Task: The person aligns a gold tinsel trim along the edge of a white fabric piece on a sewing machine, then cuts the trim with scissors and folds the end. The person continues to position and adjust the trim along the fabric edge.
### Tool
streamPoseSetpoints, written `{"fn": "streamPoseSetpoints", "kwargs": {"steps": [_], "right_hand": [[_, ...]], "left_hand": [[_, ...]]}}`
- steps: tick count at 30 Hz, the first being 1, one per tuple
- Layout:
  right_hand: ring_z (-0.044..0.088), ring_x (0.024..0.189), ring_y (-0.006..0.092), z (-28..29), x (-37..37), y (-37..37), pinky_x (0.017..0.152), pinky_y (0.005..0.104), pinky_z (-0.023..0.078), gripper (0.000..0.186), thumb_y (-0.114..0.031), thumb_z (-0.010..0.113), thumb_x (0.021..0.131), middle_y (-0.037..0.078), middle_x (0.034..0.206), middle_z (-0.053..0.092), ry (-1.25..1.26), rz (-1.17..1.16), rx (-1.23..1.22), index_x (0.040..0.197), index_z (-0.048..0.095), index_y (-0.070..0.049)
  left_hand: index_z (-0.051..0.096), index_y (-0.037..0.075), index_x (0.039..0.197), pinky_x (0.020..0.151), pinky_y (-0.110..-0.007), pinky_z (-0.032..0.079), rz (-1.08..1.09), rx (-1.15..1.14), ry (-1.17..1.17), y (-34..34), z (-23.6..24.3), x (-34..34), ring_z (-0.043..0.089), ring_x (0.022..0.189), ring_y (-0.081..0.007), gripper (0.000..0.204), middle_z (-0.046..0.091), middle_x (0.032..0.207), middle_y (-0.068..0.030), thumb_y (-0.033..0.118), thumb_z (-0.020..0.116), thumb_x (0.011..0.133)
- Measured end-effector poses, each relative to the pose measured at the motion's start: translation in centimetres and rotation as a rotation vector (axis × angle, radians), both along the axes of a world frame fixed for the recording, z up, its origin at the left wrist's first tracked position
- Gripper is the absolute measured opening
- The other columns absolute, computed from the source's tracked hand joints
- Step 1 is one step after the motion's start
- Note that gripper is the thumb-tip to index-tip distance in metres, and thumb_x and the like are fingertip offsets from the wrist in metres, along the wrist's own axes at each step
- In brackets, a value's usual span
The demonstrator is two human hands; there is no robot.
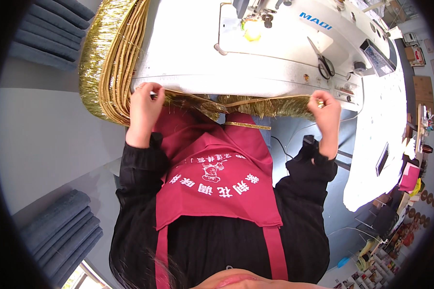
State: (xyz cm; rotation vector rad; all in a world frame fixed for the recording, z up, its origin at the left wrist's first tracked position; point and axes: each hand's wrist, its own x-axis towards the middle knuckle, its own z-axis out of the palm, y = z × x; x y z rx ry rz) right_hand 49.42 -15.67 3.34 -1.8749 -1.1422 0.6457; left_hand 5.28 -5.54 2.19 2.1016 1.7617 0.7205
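A strip of gold metallic fringe trim point(270, 107) stretches between my hands along the near edge of the sewing table point(188, 72). It sags in the middle, and its tinsel threads hang toward my red apron point(217, 164). At the left end, my left hand point(147, 108) pinches the trim's band between thumb and fingers, beside a thick folded stack of the same gold fringe point(115, 62). My right hand point(327, 115) is closed on the other end, fingertips together. A short loose piece of gold band point(248, 125) lies below the strip, over my lap.
A white industrial sewing machine point(332, 29) stands at the far right of the table, its lamp lit near the needle. Black-handled scissors point(323, 62) lie by its base. A dark cable point(282, 147) hangs below the table. Grey-blue curtains point(58, 236) hang at left.
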Motion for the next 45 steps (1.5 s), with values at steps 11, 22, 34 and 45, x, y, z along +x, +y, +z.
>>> {"fn": "streamPoseSetpoints", "kwargs": {"steps": [11, 22, 34, 45], "right_hand": [[0.065, 0.068, 0.0255, 2.8, -15.5, -0.1, 0.063, 0.0335, 0.052, 0.013, -0.002, 0.073, 0.074, 0.012, 0.078, 0.065, -0.041, 0.588, 0.141, 0.085, 0.066, -0.003], [0.067, 0.07, 0.0314, 2.1, -16.0, 0.0, 0.064, 0.0382, 0.053, 0.012, -0.01, 0.074, 0.074, 0.012, 0.078, 0.067, 0.029, 0.556, 0.13, 0.082, 0.067, -0.005], [0.063, 0.069, 0.0153, 2.1, -16.0, 0.3, 0.064, 0.0277, 0.05, 0.011, -0.007, 0.074, 0.081, 0.008, 0.08, 0.066, 0.125, 0.596, 0.074, 0.087, 0.068, 0.0], [0.055, 0.066, 0.01, 1.6, -5.6, 0.4, 0.061, 0.0258, 0.043, 0.014, -0.013, 0.075, 0.084, 0.004, 0.077, 0.064, 0.089, 0.438, -0.063, 0.088, 0.072, 0.001]], "left_hand": [[0.067, 0.003, 0.113, 0.049, -0.019, 0.028, -0.529, -0.548, -0.729, -6.7, 2.4, 8.8, 0.037, 0.058, 0.0008, 0.028, 0.066, 0.094, 0.0023, 0.001, 0.072, 0.085], [0.067, 0.002, 0.097, 0.048, -0.02, 0.028, -0.499, -0.459, -0.866, -7.2, -0.6, 9.0, 0.037, 0.057, 0.0013, 0.009, 0.057, 0.076, 0.0053, 0.002, 0.07, 0.089], [0.066, 0.002, 0.087, 0.051, -0.021, 0.035, -0.447, -0.341, -0.753, -6.6, 0.1, 8.5, 0.046, 0.059, -0.0033, 0.003, 0.059, 0.075, 0.0002, 0.0, 0.069, 0.088], [0.065, 0.001, 0.092, 0.056, -0.017, 0.037, -0.06, -0.237, -0.612, -3.0, 0.8, -0.8, 0.046, 0.064, 0.0018, 0.001, 0.057, 0.076, 0.0072, 0.0, 0.065, 0.093]]}}
